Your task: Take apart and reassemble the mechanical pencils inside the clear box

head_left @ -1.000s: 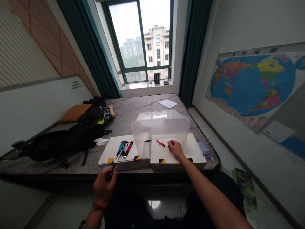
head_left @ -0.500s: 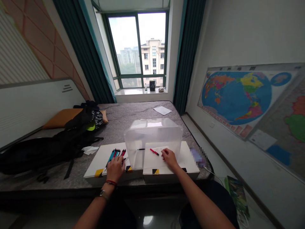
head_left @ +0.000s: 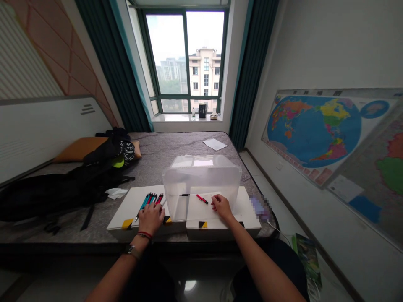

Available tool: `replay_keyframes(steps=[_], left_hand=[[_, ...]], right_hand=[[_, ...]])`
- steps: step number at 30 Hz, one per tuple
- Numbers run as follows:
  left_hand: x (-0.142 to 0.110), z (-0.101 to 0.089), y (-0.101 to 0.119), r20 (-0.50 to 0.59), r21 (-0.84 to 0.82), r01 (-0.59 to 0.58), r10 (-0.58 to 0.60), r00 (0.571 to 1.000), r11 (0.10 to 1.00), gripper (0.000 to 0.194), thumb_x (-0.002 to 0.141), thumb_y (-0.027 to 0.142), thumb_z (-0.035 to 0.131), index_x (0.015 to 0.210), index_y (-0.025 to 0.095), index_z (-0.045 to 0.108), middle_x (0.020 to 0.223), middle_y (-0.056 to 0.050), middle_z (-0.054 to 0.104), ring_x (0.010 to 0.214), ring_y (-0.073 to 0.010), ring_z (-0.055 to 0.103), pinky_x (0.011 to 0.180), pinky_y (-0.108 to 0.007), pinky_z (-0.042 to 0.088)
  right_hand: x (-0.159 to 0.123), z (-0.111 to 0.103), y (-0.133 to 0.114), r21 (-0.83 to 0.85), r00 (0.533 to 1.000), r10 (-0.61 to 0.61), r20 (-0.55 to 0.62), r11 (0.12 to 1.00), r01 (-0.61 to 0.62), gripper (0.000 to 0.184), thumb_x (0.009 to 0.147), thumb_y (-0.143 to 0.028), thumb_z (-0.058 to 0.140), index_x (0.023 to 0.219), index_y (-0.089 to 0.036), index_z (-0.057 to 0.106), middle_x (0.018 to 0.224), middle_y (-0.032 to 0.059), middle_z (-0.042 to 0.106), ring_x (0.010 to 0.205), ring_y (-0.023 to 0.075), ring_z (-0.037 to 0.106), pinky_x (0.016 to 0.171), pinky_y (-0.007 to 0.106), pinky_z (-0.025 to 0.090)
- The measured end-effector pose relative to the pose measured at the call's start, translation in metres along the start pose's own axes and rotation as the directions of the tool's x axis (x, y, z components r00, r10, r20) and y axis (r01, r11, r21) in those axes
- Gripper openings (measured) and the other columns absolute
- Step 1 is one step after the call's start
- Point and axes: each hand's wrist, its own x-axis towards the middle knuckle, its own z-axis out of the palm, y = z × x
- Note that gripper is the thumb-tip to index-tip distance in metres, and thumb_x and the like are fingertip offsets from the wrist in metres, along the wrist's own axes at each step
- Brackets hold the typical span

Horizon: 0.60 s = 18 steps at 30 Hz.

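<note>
A row of pens (head_left: 148,200), with teal, black and red among their colours, lies side by side to the left of a translucent plastic box (head_left: 217,180), which is the landmark for everything here. The left hand (head_left: 151,217) lies over the near part of that row, back upward, fingers together and slightly bent. It covers what is beneath, so whether it grips a pen cannot be told. Its wrist wears a red band and a watch.

Within the outline of the box lie two more pens, well apart from the row: a red pen (head_left: 202,199), slanted, and a slim black-ended pen (head_left: 184,195) just left of it. The right hand (head_left: 221,206) is at the box's right half, near the red pen but apart from it, with its fingers loosely curled toward the thumb. Nothing shows in it, though its palm is hidden.

Under the box and the row are white cartons (head_left: 126,205) with yellow and black marks, set on a grey mattress (head_left: 163,153). Left of the box are a crumpled tissue (head_left: 116,193) and a black bag (head_left: 53,195); beyond the box, a sheet of paper (head_left: 215,144) and a window (head_left: 166,54); to its right, a wall map (head_left: 315,130).
</note>
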Motion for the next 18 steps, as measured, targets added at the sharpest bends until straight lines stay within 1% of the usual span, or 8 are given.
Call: replay_keyframes(steps=[5, 8, 11, 13, 14, 15, 16, 18], left_hand=[[0.001, -0.002, -0.002, 0.002, -0.035, 0.037, -0.037, 0.999, 0.999, 0.026, 0.086, 0.036, 0.047, 0.093, 0.021, 0.067, 0.105, -0.011, 0.060, 0.100, -0.0292, 0.053, 0.082, -0.041, 0.040], [-0.002, -0.007, -0.002, -0.058, -0.122, 0.061, -0.069, 0.996, 0.991, 0.026, 0.086, 0.035, 0.049, 0.100, 0.021, 0.065, 0.105, -0.011, 0.059, 0.097, -0.0280, 0.054, 0.080, -0.040, 0.042], [-0.016, -0.018, 0.004, -0.255, -0.324, 0.035, -0.123, 0.959, 0.945, 0.024, 0.088, 0.031, 0.047, 0.103, 0.018, 0.060, 0.099, -0.010, 0.059, 0.092, -0.0243, 0.055, 0.080, -0.037, 0.044], [-0.031, -0.028, 0.018, -0.412, -0.474, -0.073, -0.147, 0.899, 0.877, 0.019, 0.089, 0.027, 0.046, 0.101, 0.017, 0.057, 0.092, -0.008, 0.059, 0.087, -0.0207, 0.055, 0.081, -0.035, 0.045], [-0.039, -0.034, 0.029, -0.459, -0.523, -0.148, -0.131, 0.879, 0.840, 0.016, 0.090, 0.025, 0.046, 0.099, 0.017, 0.056, 0.088, -0.007, 0.058, 0.083, -0.0192, 0.055, 0.080, -0.034, 0.045], [-0.046, -0.039, 0.041, -0.473, -0.555, -0.235, -0.071, 0.878, 0.798, 0.014, 0.090, 0.024, 0.046, 0.098, 0.018, 0.056, 0.087, -0.006, 0.058, 0.081, -0.0180, 0.055, 0.078, -0.032, 0.046], [-0.052, -0.043, 0.055, -0.451, -0.579, -0.333, 0.047, 0.891, 0.744, 0.013, 0.090, 0.023, 0.047, 0.098, 0.019, 0.055, 0.087, -0.005, 0.058, 0.081, -0.0171, 0.055, 0.078, -0.031, 0.046], [-0.056, -0.048, 0.082, -0.332, -0.606, -0.460, 0.319, 0.888, 0.649, 0.017, 0.090, 0.021, 0.045, 0.104, 0.020, 0.056, 0.091, -0.005, 0.059, 0.085, -0.0163, 0.057, 0.080, -0.029, 0.047]], right_hand=[[0.002, -0.001, -0.002, 0.004, 1.000, 0.004, 0.018, 1.000, -0.004, 0.029, 0.078, -0.045, 0.057, 0.080, -0.016, 0.060, 0.066, 0.0029, 0.065, 0.050, 0.0130, 0.059, 0.047, 0.024, 0.049], [0.001, -0.002, -0.004, 0.005, 1.000, 0.004, 0.028, 1.000, -0.004, 0.029, 0.077, -0.045, 0.058, 0.079, -0.016, 0.060, 0.066, 0.0032, 0.065, 0.050, 0.0129, 0.058, 0.047, 0.024, 0.049], [0.000, -0.002, -0.005, 0.009, 0.999, 0.002, 0.035, 1.000, -0.003, 0.029, 0.078, -0.045, 0.058, 0.079, -0.016, 0.060, 0.066, 0.0036, 0.065, 0.051, 0.0128, 0.058, 0.047, 0.023, 0.049], [0.001, -0.002, -0.004, 0.010, 0.999, 0.001, 0.042, 1.000, -0.001, 0.030, 0.078, -0.045, 0.058, 0.079, -0.016, 0.059, 0.066, 0.0038, 0.065, 0.051, 0.0129, 0.058, 0.048, 0.023, 0.049], [0.001, -0.002, -0.003, 0.011, 0.999, 0.001, 0.046, 1.000, -0.002, 0.030, 0.078, -0.045, 0.058, 0.079, -0.016, 0.059, 0.066, 0.0039, 0.065, 0.051, 0.0130, 0.058, 0.047, 0.023, 0.049], [0.002, -0.002, -0.001, 0.011, 0.999, 0.002, 0.050, 1.000, -0.003, 0.030, 0.078, -0.046, 0.058, 0.079, -0.016, 0.059, 0.067, 0.0039, 0.065, 0.051, 0.0130, 0.058, 0.047, 0.023, 0.048], [0.003, -0.002, 0.000, 0.013, 0.999, 0.003, 0.052, 1.000, -0.004, 0.030, 0.078, -0.046, 0.058, 0.079, -0.016, 0.059, 0.066, 0.0039, 0.065, 0.051, 0.0130, 0.058, 0.047, 0.023, 0.048], [0.004, -0.002, 0.002, 0.017, 0.998, 0.005, 0.055, 1.000, -0.006, 0.030, 0.077, -0.046, 0.059, 0.079, -0.016, 0.059, 0.066, 0.0040, 0.065, 0.051, 0.0128, 0.058, 0.047, 0.023, 0.048]])
